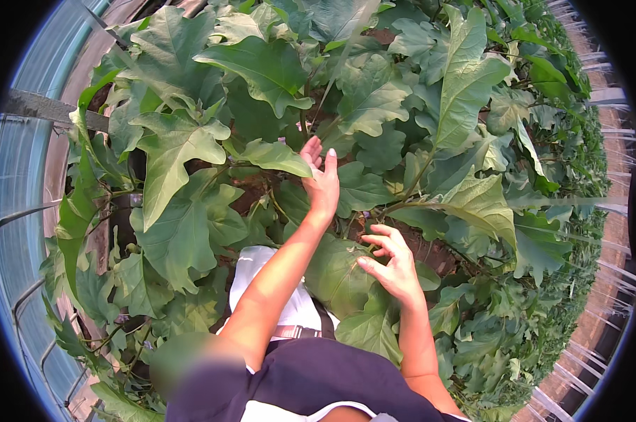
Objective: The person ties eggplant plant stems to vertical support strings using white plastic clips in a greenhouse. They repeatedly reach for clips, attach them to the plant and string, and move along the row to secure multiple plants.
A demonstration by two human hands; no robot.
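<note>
My left hand [320, 182] reaches in among eggplant plants, its thumb and fingers apart and nothing visible in it. It is close to an upright stem [306, 95] and the tip of a broad leaf [278, 157]. Lower and to the right, my right hand [394, 261] hovers with fingers loosely bent and apart, also without anything in it. A large leaf [334, 269] spreads just left of that hand. A branching stem [421, 176] runs above it, bearing a big lobed leaf [463, 79]. Small purple flowers [302, 126] show between the leaves.
A pale support string [335, 79] slants down among the plants. Left are a plastic film wall [25, 158], a grey bar [54, 109] and bent metal rods [20, 300]. Dense foliage [550, 300] continues right. Below me are white clothing [291, 303] and a buckled strap [297, 331].
</note>
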